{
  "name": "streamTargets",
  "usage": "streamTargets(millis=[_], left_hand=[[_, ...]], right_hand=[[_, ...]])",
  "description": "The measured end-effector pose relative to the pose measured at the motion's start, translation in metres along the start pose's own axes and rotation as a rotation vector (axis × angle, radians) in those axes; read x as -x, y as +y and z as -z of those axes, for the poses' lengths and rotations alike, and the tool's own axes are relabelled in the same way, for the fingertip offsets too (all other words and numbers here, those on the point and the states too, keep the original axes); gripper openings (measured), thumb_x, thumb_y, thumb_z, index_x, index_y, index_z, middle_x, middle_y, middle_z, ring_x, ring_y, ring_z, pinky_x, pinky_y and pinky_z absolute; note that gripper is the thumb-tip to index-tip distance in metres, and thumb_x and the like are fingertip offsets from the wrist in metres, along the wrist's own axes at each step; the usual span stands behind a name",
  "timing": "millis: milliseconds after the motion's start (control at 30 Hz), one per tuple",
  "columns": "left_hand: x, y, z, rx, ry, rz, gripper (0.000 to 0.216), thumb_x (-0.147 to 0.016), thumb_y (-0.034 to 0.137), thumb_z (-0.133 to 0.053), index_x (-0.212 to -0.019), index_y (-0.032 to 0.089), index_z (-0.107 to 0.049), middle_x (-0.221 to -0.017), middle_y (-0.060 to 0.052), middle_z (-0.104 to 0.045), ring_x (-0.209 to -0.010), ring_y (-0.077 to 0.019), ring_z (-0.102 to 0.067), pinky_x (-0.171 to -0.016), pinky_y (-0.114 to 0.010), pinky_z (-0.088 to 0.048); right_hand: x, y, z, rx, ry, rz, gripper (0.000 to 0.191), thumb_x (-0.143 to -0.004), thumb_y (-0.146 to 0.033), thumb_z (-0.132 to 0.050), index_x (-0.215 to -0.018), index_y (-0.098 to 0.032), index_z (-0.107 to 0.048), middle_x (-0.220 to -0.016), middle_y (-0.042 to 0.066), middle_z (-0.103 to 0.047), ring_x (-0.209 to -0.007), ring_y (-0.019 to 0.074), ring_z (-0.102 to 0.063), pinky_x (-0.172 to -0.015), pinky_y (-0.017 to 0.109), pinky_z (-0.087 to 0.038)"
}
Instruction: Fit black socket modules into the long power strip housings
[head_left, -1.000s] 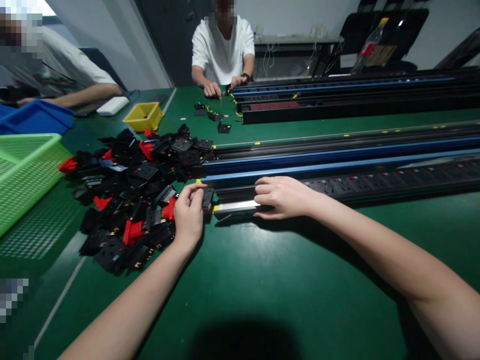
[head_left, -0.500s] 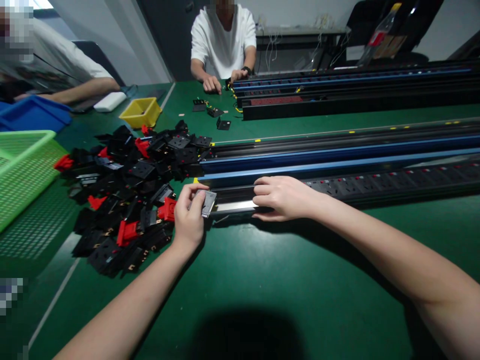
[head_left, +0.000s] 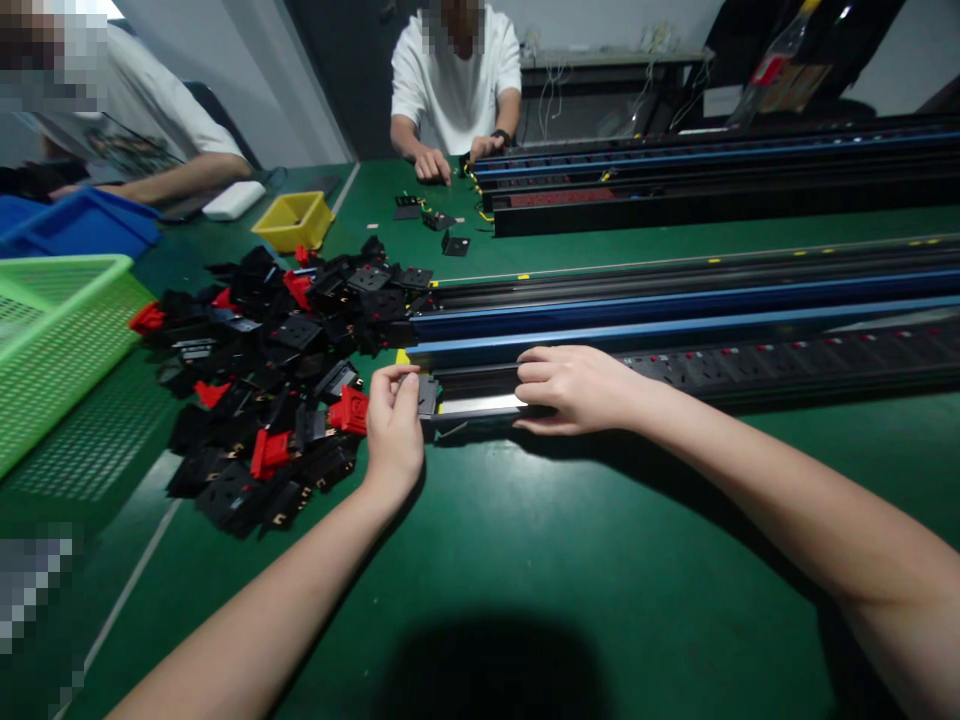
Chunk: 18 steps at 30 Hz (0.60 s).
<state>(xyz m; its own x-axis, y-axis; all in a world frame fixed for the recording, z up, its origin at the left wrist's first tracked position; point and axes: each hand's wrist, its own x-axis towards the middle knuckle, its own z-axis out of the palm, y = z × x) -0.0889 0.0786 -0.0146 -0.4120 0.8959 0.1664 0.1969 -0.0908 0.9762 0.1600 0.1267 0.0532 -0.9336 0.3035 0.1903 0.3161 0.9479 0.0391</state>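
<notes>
My left hand (head_left: 394, 425) pinches a small black socket module (head_left: 427, 394) and holds it against the open left end of a long black power strip rail (head_left: 787, 362). My right hand (head_left: 574, 388) lies curled over the rail just right of that end, fingers wrapped on its top edge, holding it down. A bare silvery stretch of the rail (head_left: 480, 404) shows between my hands. To my left lies a heap of black and red socket modules (head_left: 277, 370).
Blue and black rails (head_left: 675, 300) lie behind the one I hold. A green basket (head_left: 52, 340), a blue bin (head_left: 82, 225) and a yellow tray (head_left: 295, 220) stand at left. One person sits across the green table (head_left: 525, 560), another at far left.
My left hand has brought the module from a tilted hold to the rail's end. My right hand stays on the rail. The view has shifted slightly.
</notes>
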Motion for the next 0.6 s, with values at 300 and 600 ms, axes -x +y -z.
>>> streamTargets(millis=[300, 600], left_hand=[[-0.0075, 0.0066, -0.0032, 0.089, -0.016, -0.017, 0.014, -0.084, 0.03, -0.055, -0.082, 0.019, -0.065, -0.083, 0.0, -0.061, -0.08, -0.0156, -0.056, -0.073, -0.025, -0.043], [0.0001, 0.0047, 0.0, -0.102, -0.035, -0.059, 0.021, -0.093, 0.037, -0.052, -0.101, 0.021, -0.062, -0.1, -0.002, -0.064, -0.093, -0.0181, -0.059, -0.085, -0.029, -0.043]], right_hand=[[0.0017, 0.0007, -0.0005, -0.002, 0.012, 0.004, 0.03, -0.096, -0.043, -0.052, -0.081, -0.019, -0.063, -0.082, 0.006, -0.063, -0.089, 0.0211, -0.057, -0.071, 0.03, -0.041], [0.0007, 0.0003, 0.0002, -0.001, -0.006, -0.004, 0.031, -0.097, -0.043, -0.051, -0.08, -0.019, -0.063, -0.081, 0.006, -0.063, -0.088, 0.0212, -0.057, -0.071, 0.03, -0.041]])
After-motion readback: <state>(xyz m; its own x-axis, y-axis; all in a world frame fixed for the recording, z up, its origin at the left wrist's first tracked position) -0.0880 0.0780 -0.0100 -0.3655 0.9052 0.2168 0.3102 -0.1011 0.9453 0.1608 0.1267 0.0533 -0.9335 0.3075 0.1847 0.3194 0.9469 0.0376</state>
